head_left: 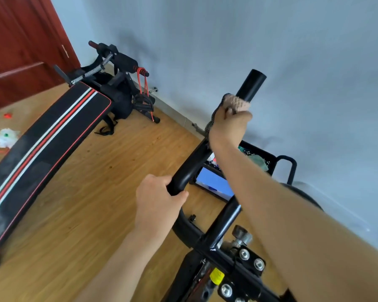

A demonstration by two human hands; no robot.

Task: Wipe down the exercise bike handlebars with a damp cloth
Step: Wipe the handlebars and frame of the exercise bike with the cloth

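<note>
Head view looks down on two bare hands, one handlebar and one cloth. The right hand (228, 127) is clamped around the upright black handlebar (250, 86) just below its open top end, with the pinkish cloth (236, 102) wrapped between palm and tube; a fold of it shows above the fist and a darker strip trails down behind the wrist. The left hand (159, 199) is closed on the lower bend of the same bar, thumb over the tube, holding no cloth. A second black tube rises from the clamp block (247, 258) at the bottom, where four round bolts show, along with one yellow sticker (216, 276) and one grey knob (240, 233). The right forearm crosses in front of a black basket (268, 159) and covers part of a small blue screen (214, 185) mounted between the bars.

On the wooden floor (92, 192) to the left lies one black bench (42, 144) with red and white stripes, its frame carrying a spring and one red band (143, 85) hanging from a peg. Two bits of litter lie beyond it: a white crumpled wad (6, 137) and a small red scrap (7, 115). A red-brown door (20, 40) fills the upper left corner, and a pale wall (271, 40) runs behind everything.
</note>
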